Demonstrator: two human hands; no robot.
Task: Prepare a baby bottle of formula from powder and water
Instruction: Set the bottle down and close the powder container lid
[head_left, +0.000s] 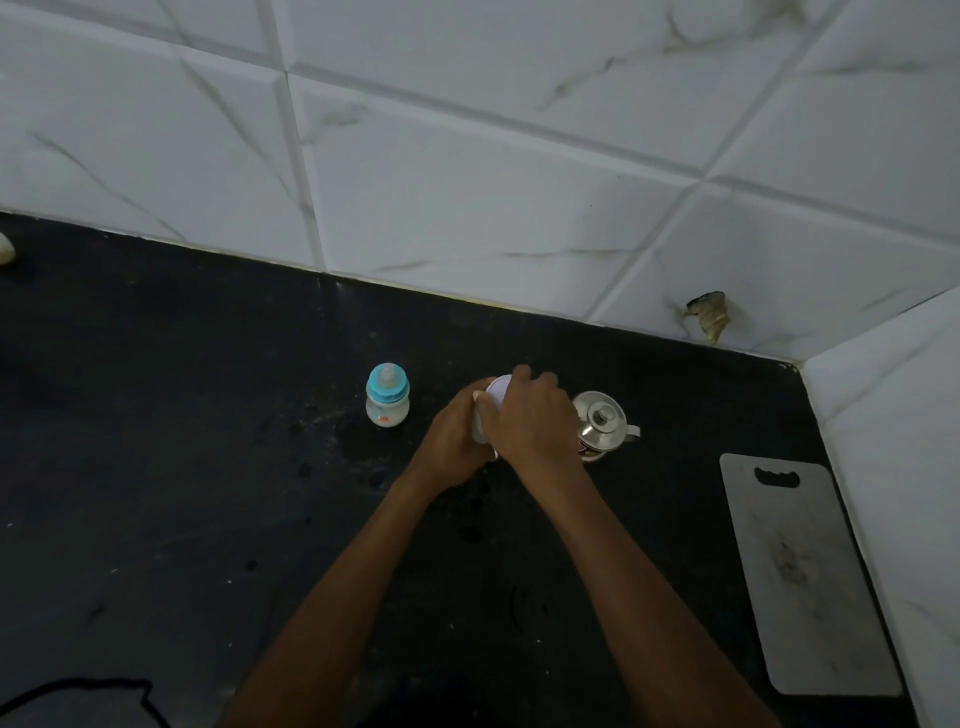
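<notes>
A small baby bottle (387, 396) with a teal collar and clear nipple stands upright on the black countertop (182, 441). To its right is a white container (493, 397) with a white lid, mostly hidden by my hands. My left hand (457, 436) grips its side. My right hand (535, 415) curls over its lid from above. Just right of my hands stands a shiny steel pot (602, 423) with a knobbed lid on it.
A grey cutting board (800, 571) lies flat at the right, along the tiled side wall. White marble-look tiles (467, 156) back the counter. A dark cable (104, 691) lies at the bottom left. A pale object (5, 248) shows at the left edge.
</notes>
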